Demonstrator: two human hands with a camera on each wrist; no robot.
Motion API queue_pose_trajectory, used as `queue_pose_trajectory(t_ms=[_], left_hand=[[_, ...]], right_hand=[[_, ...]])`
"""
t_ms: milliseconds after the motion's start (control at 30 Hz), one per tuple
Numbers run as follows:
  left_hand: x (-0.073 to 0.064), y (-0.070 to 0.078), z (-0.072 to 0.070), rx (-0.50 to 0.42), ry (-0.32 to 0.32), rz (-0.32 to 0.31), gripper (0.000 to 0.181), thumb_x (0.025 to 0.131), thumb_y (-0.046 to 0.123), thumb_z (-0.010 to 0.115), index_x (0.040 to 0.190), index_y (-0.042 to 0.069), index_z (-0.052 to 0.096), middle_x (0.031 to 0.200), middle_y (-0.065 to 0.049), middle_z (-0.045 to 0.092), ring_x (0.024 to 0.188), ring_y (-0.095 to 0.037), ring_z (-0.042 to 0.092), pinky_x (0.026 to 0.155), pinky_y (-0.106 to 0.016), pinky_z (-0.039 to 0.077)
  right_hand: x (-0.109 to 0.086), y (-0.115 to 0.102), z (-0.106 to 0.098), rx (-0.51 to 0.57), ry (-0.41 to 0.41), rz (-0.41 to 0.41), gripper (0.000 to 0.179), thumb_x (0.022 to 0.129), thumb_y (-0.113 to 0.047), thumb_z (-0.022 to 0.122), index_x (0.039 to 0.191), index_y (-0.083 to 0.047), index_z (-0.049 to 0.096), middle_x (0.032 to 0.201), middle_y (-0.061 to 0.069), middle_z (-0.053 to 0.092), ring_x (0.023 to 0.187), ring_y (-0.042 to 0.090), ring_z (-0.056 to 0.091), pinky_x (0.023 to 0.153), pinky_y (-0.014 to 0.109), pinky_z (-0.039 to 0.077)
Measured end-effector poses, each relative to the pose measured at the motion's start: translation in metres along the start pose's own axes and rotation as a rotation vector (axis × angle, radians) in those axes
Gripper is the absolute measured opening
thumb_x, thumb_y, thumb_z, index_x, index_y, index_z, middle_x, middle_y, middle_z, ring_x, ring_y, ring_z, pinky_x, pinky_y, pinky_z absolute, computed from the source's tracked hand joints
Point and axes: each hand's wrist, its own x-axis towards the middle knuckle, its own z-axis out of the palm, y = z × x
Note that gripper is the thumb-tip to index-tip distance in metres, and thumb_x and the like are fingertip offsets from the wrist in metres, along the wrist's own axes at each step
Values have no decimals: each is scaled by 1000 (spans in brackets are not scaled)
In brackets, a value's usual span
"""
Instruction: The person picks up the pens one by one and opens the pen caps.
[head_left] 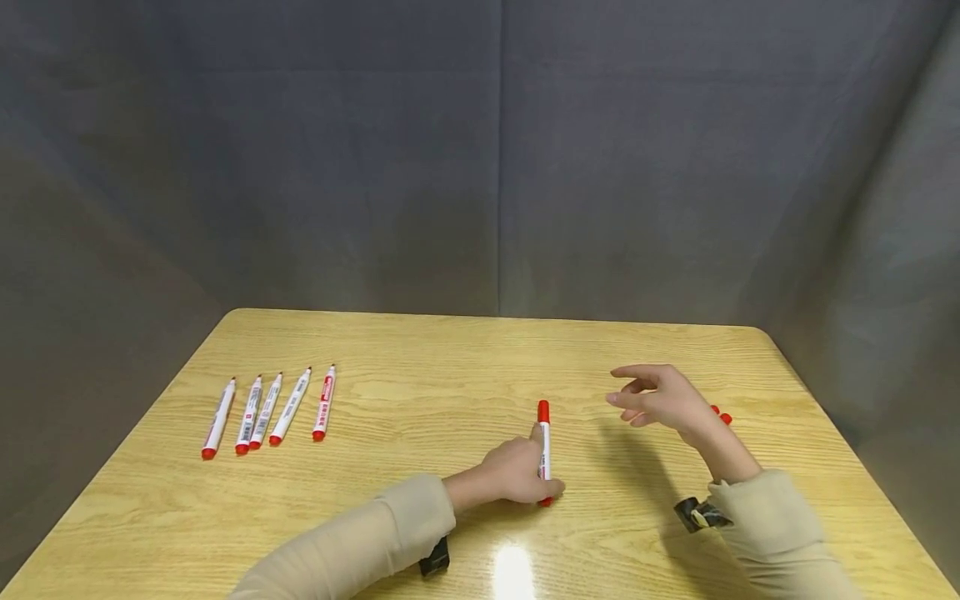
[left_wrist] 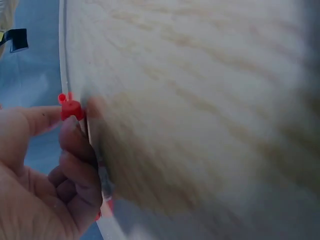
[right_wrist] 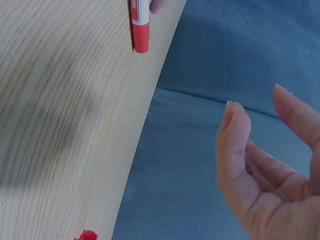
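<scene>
In the head view my left hand [head_left: 513,471] reaches to the middle of the table and pinches a capped red marker [head_left: 545,450], its white barrel pointing away from me with the red cap at the far end. The left wrist view has this hand's fingers [left_wrist: 77,165] curled along the marker, close to the tabletop. Raised over the table to the right, my right hand [head_left: 656,398] holds nothing; its fingers are loosely bent and the thumb stands apart. Behind its wrist, partly hidden, lie small red caps [head_left: 725,418].
On the left side of the wooden table [head_left: 420,358] lies a row of several white markers [head_left: 290,407] with red ends toward me and bare tips pointing away. Grey cloth [head_left: 360,167] hangs behind the table and at both sides.
</scene>
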Motion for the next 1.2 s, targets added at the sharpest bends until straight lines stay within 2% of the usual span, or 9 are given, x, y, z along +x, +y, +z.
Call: queue_pose_trajectory(t_ms=[100, 200, 367, 667, 867, 1100, 1200], left_hand=[[1, 2, 2, 4, -4, -4, 84, 80, 21, 64, 139, -14, 15, 47, 2, 48, 33, -6, 39, 32, -18, 30], [3, 2, 3, -39, -21, 9, 81, 80, 11, 61, 140, -13, 12, 46, 0, 48, 31, -7, 40, 31, -18, 32], [2, 0, 0, -177, -37, 24, 79, 83, 9, 59, 139, -15, 8, 43, -2, 50, 28, -10, 43, 30, -20, 36], [2, -1, -12, -425, 36, 81, 78, 81, 5, 55, 137, -17, 6, 43, -5, 52, 29, -13, 47, 34, -30, 45], [-5, 3, -21, -451, 68, 115, 79, 82, 5, 55, 141, -10, 4, 46, -2, 53, 31, -13, 47, 34, -29, 43], [-13, 13, -28, -444, 83, 135, 80, 80, 3, 55, 144, -2, 7, 42, 3, 47, 28, -8, 39, 30, -20, 29], [-15, 15, -30, -441, 80, 156, 81, 79, 2, 54, 145, -1, 7, 40, 3, 45, 27, -7, 37, 30, -19, 26]], right_hand=[[0, 0, 1, -1, 3, 1, 59, 85, -19, 65, 130, 11, 41, 94, 17, 54, 67, 19, 62, 65, 36, 53], [0, 1, 2, -2, 5, 5, 59, 85, -19, 65, 129, 11, 42, 93, 17, 55, 67, 19, 62, 64, 35, 53], [0, 3, 4, 9, -1, 7, 58, 85, -19, 65, 129, 11, 42, 92, 17, 55, 68, 22, 62, 64, 33, 53], [7, 6, 11, 30, 0, 17, 58, 83, -19, 67, 128, 11, 44, 91, 16, 55, 71, 30, 63, 64, 36, 53], [16, 10, 20, 45, -3, 22, 56, 84, -19, 66, 127, 10, 45, 91, 16, 57, 73, 34, 62, 68, 41, 52], [24, 8, 30, 73, 24, 20, 54, 85, -19, 65, 128, 8, 46, 92, 16, 57, 75, 32, 62, 68, 41, 52], [26, 7, 35, 115, 25, 4, 54, 87, -18, 63, 129, 9, 44, 98, 21, 57, 78, 32, 61, 69, 43, 52]])
